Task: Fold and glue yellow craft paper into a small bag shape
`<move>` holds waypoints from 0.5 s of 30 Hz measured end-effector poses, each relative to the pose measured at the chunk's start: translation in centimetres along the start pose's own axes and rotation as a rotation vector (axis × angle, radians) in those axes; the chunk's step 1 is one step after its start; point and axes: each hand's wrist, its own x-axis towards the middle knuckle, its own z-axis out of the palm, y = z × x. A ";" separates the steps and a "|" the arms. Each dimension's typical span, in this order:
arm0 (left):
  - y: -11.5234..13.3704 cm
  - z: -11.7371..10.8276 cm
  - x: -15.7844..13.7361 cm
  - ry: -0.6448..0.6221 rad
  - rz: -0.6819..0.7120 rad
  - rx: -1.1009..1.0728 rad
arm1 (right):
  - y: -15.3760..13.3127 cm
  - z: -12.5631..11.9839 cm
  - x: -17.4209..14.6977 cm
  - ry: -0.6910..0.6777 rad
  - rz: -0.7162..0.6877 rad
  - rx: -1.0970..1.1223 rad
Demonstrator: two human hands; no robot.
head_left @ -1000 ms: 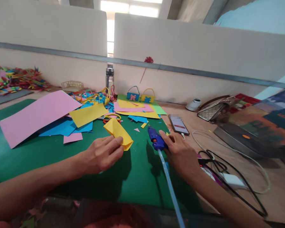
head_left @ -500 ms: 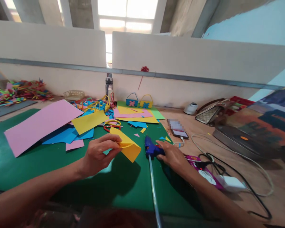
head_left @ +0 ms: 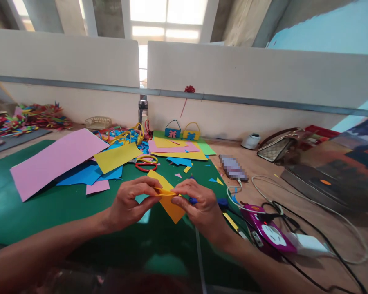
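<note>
A folded piece of yellow craft foam or paper (head_left: 172,209) is held in the air over the green mat (head_left: 135,245). My left hand (head_left: 131,202) pinches its folded edge from the left. From the right, my right hand (head_left: 202,206) pinches the same edge, thumb below and fingers above. Behind the right hand lies a blue glue gun (head_left: 222,202), mostly hidden, with a long clear glue stick (head_left: 200,257) running toward me. Red and yellow-handled scissors (head_left: 146,163) rest just beyond the left hand.
Pink (head_left: 61,161), yellow (head_left: 118,157) and blue sheets lie at left. Two tiny handbags, blue (head_left: 172,132) and yellow (head_left: 191,134), stand at the back. On the right are a phone (head_left: 233,167), a purple power strip (head_left: 266,228) with cables, and a grey case (head_left: 315,185).
My right hand has let go of the glue gun, left it on the mat, and moved left to grip the yellow piece's folded edge. My left hand keeps its pinch.
</note>
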 end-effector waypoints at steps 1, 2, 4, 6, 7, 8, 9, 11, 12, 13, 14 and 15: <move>0.0 0.0 0.0 -0.004 -0.002 -0.005 | 0.0 0.1 0.0 0.015 -0.006 0.011; 0.0 0.1 0.0 -0.005 -0.002 -0.010 | 0.1 0.1 0.0 0.028 -0.015 0.016; 0.0 0.2 -0.1 -0.008 -0.002 -0.019 | 0.1 0.2 -0.2 0.047 -0.028 0.015; 0.0 0.4 -0.2 -0.016 -0.003 -0.028 | 0.1 0.2 -0.4 0.057 -0.033 0.016; 0.0 0.5 -0.2 -0.021 -0.005 -0.032 | 0.2 0.2 -0.5 0.060 -0.031 0.018; 0.0 0.5 -0.3 -0.026 -0.006 -0.037 | 0.2 0.3 -0.6 0.065 -0.030 0.021; 0.0 0.6 -0.3 -0.030 -0.009 -0.040 | 0.2 0.3 -0.7 0.071 -0.033 0.023; 0.1 0.7 -0.3 -0.034 -0.011 -0.041 | 0.3 0.4 -0.8 0.086 -0.051 0.024; 0.1 0.7 -0.3 -0.035 -0.010 -0.039 | 0.3 0.4 -0.9 0.094 -0.065 0.025; 0.2 0.7 -0.3 -0.035 -0.009 -0.039 | 0.3 0.5 -0.9 0.104 -0.080 0.026; 0.3 0.7 -0.3 -0.035 -0.008 -0.039 | 0.3 0.5 -0.9 0.114 -0.091 0.023; 0.3 0.7 -0.3 -0.032 -0.008 -0.041 | 0.3 0.6 -0.9 0.120 -0.098 0.017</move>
